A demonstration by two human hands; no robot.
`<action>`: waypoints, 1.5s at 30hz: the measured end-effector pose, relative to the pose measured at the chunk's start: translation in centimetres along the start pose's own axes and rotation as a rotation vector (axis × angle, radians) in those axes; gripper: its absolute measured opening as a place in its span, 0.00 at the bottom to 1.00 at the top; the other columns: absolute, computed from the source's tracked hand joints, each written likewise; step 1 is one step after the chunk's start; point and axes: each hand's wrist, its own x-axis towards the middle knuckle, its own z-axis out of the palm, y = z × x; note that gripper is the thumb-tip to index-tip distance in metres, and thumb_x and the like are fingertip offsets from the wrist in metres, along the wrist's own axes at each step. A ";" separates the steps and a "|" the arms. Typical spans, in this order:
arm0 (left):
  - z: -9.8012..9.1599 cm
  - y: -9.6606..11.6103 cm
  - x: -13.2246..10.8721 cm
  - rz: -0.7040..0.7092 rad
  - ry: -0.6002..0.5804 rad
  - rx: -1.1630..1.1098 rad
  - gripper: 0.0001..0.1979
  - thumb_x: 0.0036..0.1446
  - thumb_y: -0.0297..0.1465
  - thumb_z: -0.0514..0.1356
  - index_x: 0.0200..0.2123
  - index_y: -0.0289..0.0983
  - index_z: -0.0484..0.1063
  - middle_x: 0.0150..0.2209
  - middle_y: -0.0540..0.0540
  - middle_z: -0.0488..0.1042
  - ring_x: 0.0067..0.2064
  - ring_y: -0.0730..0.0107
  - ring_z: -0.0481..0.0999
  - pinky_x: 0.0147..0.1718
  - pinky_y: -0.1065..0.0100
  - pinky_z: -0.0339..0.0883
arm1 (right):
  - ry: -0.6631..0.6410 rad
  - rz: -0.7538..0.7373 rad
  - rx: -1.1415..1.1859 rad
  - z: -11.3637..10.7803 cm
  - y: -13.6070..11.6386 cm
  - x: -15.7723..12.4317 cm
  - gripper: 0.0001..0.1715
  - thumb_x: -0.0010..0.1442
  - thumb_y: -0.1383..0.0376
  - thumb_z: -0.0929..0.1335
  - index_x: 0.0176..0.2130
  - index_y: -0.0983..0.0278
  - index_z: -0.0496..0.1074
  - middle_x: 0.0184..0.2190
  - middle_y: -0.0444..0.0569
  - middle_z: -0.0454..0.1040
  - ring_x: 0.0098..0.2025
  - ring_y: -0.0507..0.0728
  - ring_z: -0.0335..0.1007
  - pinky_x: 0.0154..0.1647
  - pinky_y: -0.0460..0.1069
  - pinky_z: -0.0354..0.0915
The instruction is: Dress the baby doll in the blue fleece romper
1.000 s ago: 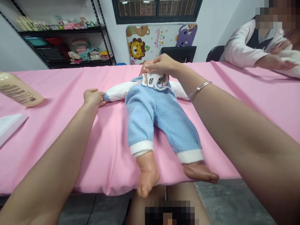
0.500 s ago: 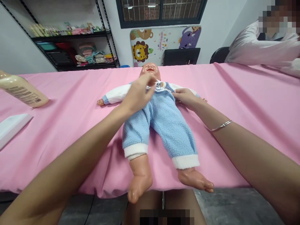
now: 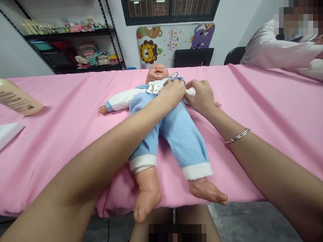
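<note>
A baby doll (image 3: 157,73) lies on its back on the pink cloth, head away from me and feet over the near edge. It wears blue fleece trousers (image 3: 180,137) and a white top with blue trim (image 3: 122,99). My left hand (image 3: 173,92) reaches across the doll's chest, its fingers closed on the blue-trimmed clothing near the shoulder on the right. Just beside it, my right hand (image 3: 200,95) is pinched at the edge of the clothing by the doll's arm; what lies between its fingertips is too small to make out.
On the left of the pink-covered table (image 3: 75,134) lie a cream bottle (image 3: 20,99) and a white box (image 3: 10,132). Beyond the far edge are a black chair back (image 3: 193,57) and a shelf rack (image 3: 70,35). A person in white sleeves (image 3: 275,50) is at the right.
My left hand has moved right across the doll's chest to the blue-trimmed clothing. My right hand has risen slightly beside it. The doll's head and bib now lean left, and the view has shifted a little.
</note>
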 end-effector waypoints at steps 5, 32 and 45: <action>0.6 -1.0 -0.6 -0.141 0.270 -0.071 0.21 0.64 0.18 0.45 0.55 0.32 0.68 0.50 0.36 0.73 0.55 0.56 0.71 0.56 0.61 0.64 | -0.262 0.206 -0.190 -0.5 4.3 0.2 0.45 0.52 0.48 0.73 0.60 0.67 0.60 0.52 0.64 0.70 0.53 0.73 0.66 0.54 0.67 0.60; -0.2 -0.5 -1.9 0.160 0.349 -0.002 0.27 0.63 0.21 0.39 0.62 0.37 0.62 0.59 0.44 0.68 0.65 0.62 0.61 0.67 0.55 0.53 | -0.110 0.046 0.987 -1.1 -3.2 0.1 0.29 0.64 0.41 0.61 0.51 0.58 0.70 0.50 0.47 0.72 0.57 0.58 0.67 0.54 0.54 0.71; 0.5 -1.0 -1.4 0.047 0.143 -0.121 0.22 0.59 0.21 0.54 0.57 0.33 0.63 0.53 0.38 0.71 0.57 0.54 0.69 0.57 0.58 0.65 | -0.033 0.281 1.176 -0.7 -2.4 0.2 0.19 0.60 0.54 0.71 0.30 0.64 0.64 0.30 0.46 0.68 0.40 0.55 0.72 0.43 0.53 0.74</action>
